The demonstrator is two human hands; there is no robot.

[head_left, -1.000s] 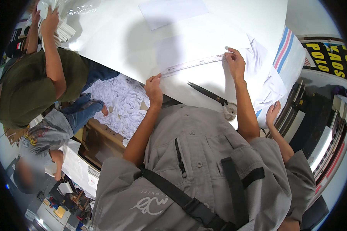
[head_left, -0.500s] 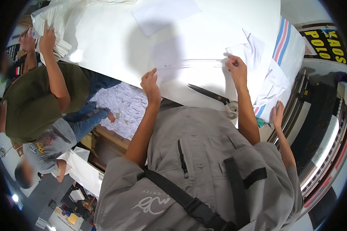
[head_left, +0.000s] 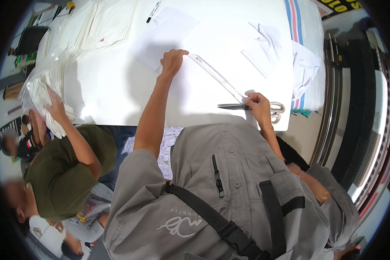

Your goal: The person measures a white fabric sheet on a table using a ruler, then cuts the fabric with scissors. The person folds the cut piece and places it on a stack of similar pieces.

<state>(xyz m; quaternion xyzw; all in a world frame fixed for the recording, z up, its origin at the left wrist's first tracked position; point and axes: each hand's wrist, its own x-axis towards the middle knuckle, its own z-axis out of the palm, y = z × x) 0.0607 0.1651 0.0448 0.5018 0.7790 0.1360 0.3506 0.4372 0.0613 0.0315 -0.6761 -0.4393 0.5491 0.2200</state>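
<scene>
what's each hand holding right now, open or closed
Left hand: at the ruler's far end; grip cannot be told.
Right hand: closed on the ruler's near end.

The bare right hand (head_left: 259, 105) hides the middle of the black-bladed, pale-handled scissors (head_left: 233, 106), and its fingers cover the near end of the straight, translucent ruler (head_left: 215, 75); I can't tell which they grip. The ruler's markings are too small to read. My view's upper edge crops the white bench (head_left: 95, 104), which partly hides the crumpled white fabric heap (head_left: 165, 151).
</scene>
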